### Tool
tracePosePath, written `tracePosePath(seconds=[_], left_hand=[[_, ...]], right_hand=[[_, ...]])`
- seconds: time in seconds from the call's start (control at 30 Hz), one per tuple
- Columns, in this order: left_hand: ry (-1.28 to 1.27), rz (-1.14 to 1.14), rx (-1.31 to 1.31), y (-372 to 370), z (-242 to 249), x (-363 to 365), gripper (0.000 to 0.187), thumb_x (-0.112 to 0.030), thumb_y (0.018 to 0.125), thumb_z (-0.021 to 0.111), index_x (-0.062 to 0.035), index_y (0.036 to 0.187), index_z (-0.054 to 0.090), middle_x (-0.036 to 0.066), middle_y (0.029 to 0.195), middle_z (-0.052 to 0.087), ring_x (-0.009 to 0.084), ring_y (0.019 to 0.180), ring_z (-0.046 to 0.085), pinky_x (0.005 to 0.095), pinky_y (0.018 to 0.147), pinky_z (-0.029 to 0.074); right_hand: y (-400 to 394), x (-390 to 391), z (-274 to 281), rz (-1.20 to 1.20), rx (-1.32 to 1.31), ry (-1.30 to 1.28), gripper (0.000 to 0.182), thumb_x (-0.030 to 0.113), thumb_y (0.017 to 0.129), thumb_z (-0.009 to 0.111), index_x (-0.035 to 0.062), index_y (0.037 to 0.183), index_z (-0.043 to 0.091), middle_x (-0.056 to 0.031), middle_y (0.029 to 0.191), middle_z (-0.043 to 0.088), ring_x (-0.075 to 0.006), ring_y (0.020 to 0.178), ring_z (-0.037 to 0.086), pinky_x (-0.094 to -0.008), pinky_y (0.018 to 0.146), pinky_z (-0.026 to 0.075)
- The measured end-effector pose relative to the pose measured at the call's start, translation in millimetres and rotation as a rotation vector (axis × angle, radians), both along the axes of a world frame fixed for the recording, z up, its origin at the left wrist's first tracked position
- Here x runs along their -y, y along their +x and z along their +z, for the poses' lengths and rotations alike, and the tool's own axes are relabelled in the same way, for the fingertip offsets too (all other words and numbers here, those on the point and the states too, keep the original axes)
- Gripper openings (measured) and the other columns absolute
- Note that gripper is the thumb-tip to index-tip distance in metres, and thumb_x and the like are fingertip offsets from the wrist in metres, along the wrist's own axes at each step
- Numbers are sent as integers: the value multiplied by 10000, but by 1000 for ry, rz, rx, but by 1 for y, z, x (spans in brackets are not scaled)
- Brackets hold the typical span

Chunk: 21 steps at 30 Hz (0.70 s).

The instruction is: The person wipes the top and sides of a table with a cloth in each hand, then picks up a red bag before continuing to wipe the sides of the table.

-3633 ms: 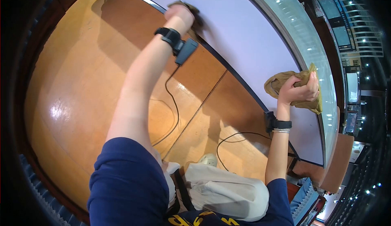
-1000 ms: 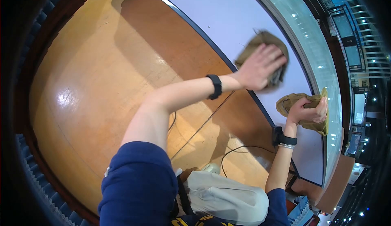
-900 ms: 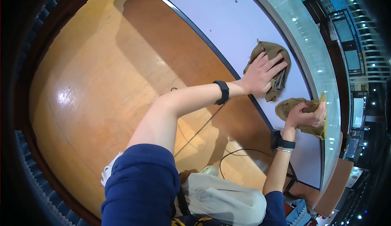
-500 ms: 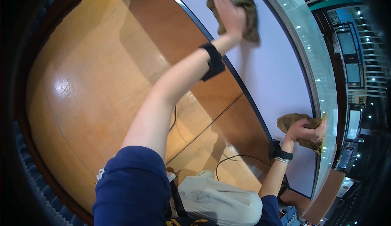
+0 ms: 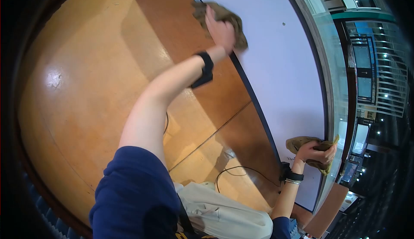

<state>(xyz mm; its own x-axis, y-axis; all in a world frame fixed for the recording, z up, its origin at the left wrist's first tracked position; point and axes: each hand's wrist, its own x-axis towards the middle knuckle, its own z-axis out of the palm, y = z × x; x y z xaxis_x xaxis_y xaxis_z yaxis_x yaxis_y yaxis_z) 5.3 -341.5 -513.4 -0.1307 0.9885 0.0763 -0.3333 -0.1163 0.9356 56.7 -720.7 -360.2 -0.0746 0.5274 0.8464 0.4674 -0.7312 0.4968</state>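
Note:
My left hand point(image 5: 222, 33) presses on a brown-olive cloth point(image 5: 238, 23) at the near dark edge of a long white surface point(image 5: 280, 79). Part of that cloth hangs past the edge, and the hand is slightly blurred. Lower right, my right hand point(image 5: 318, 153) has its fingers closed round a second olive cloth point(image 5: 297, 143), bunched against the far edge by the glass. Each wrist wears a black band. Some of the fingers on the left are hard to make out.
A glass panel point(image 5: 340, 109) runs along the far side of the white surface, which bears a small dark spot point(image 5: 283, 24). Below lies a tan, shiny floor point(image 5: 86, 88) with a thin black cable point(image 5: 241, 167). A brown block-like piece point(image 5: 326, 211) stands at lower right.
My left hand has drawn its cloth across the white surface from the middle to the near edge. My right hand keeps its cloth at the far edge. The view has shifted slightly.

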Motion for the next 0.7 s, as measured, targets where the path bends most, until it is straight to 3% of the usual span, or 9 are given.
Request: tracePosePath(seconds=[0.07, 0.1, 0.17, 0.27, 0.4, 0.53, 0.57, 0.63, 0.7], left_hand=[[140, -13, -259, 10, -23, 46, 731, 54, 696, 402, 33, 1378, 142, 242, 1351, 251, 359, 1270, 292, 413, 1071, 184], [-1, -181, -129, -8, 0, 70, 737, 55, 702, 405, 32, 1384, 125, 246, 1360, 231, 371, 1284, 246, 412, 1075, 175], [45, -339, -284, -10, -6, 89, 735, 54, 724, 405, 52, 1383, 79, 260, 1394, 160, 394, 1308, 138, 405, 1084, 151], [109, -324, -256, -11, -10, 82, 742, 67, 709, 388, 66, 1378, 69, 250, 1409, 136, 393, 1315, 156, 396, 1094, 143], [231, -193, 53, -6, 11, 34, 792, 91, 637, 342, 53, 1385, 86, 231, 1418, 147, 374, 1311, 245, 374, 1093, 191], [238, -159, 177, -5, 16, -52, 711, 34, 687, 415, 52, 1363, 195, 235, 1340, 350, 332, 1263, 325, 327, 1061, 243], [278, -14, 79, 0, 14, -70, 512, -40, 769, 400, 0, 1279, 368, 148, 1069, 554, 280, 969, 504, 341, 901, 374], [256, -205, 86, -16, 23, -66, 453, -45, 776, 390, 4, 1227, 403, 145, 1005, 564, 277, 929, 504, 346, 880, 374], [275, -176, 194, -9, 19, -53, 674, 6, 706, 424, 51, 1353, 243, 220, 1338, 352, 324, 1237, 344, 306, 1048, 246]], right_hand=[[1, -1, -2, -11, 41, 25, 463, 217, 833, 467, 20, 1244, 384, -138, 1203, 475, -324, 1103, 456, -477, 950, 304], [2, -2, -2, -9, 39, 33, 463, 217, 833, 467, 20, 1244, 384, -138, 1203, 475, -324, 1103, 456, -477, 950, 304], [2, -1, -2, -8, 43, 29, 460, 219, 837, 460, 19, 1244, 385, -132, 1195, 484, -327, 1095, 463, -481, 942, 311], [3, 3, -5, -95, 57, 41, 456, 228, 842, 453, 18, 1242, 388, -127, 1193, 487, -330, 1089, 469, -485, 938, 311], [6, 6, -5, -39, 34, 22, 467, 216, 834, 459, 17, 1249, 377, -133, 1205, 470, -334, 1097, 457, -493, 945, 298], [7, 8, -6, -52, 24, 14, 481, 193, 824, 434, 14, 1265, 362, -131, 1223, 453, -329, 1115, 434, -489, 956, 278], [5, 9, -5, -65, 23, 5, 481, 193, 824, 434, 14, 1265, 362, -131, 1223, 453, -329, 1115, 434, -489, 956, 278], [1, 1, -3, -42, 32, 3, 487, 169, 812, 436, 8, 1265, 362, -134, 1227, 448, -326, 1117, 431, -486, 957, 277], [2, 2, -2, -22, 28, -8, 492, 165, 805, 442, 5, 1263, 363, -133, 1223, 450, -324, 1114, 433, -481, 952, 281]])
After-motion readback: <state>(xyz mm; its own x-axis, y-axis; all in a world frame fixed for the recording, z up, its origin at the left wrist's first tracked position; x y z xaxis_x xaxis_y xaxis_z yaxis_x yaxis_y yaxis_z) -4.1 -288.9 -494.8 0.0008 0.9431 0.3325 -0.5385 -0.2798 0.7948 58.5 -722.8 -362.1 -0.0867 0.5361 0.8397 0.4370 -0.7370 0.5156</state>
